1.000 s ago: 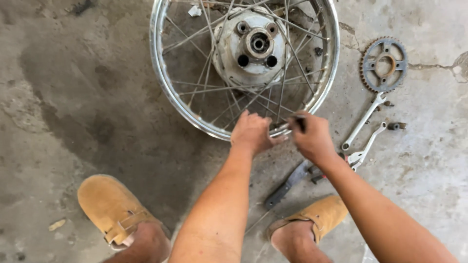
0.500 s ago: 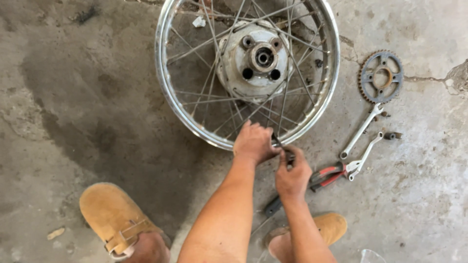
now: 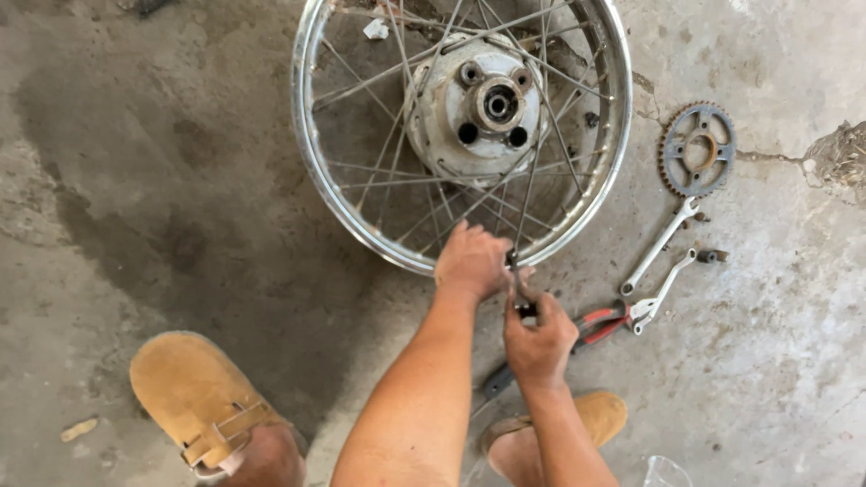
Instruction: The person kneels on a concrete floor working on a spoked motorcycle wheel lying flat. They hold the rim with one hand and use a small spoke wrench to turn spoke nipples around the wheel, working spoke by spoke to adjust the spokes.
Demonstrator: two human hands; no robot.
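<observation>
A spoked metal wheel lies flat on the concrete, its shiny rim (image 3: 311, 180) nearest me and a grey hub (image 3: 478, 104) in the middle. My left hand (image 3: 471, 261) rests on the near edge of the rim and pinches a spoke (image 3: 528, 194) where it meets the rim. My right hand (image 3: 538, 338) is just below it, closed around a small dark tool (image 3: 519, 289) that points up at the same spoke end.
A toothed sprocket (image 3: 696, 149) lies right of the wheel. Below it are two silver wrenches (image 3: 658, 245) (image 3: 663, 290) and red-handled pliers (image 3: 600, 323). My tan clogs (image 3: 194, 401) (image 3: 591, 419) stand on the stained floor near the bottom.
My right hand has moved left and down from the rim's right side and now sits under my left hand. The view has shifted, so the wheel sits a little further right.
</observation>
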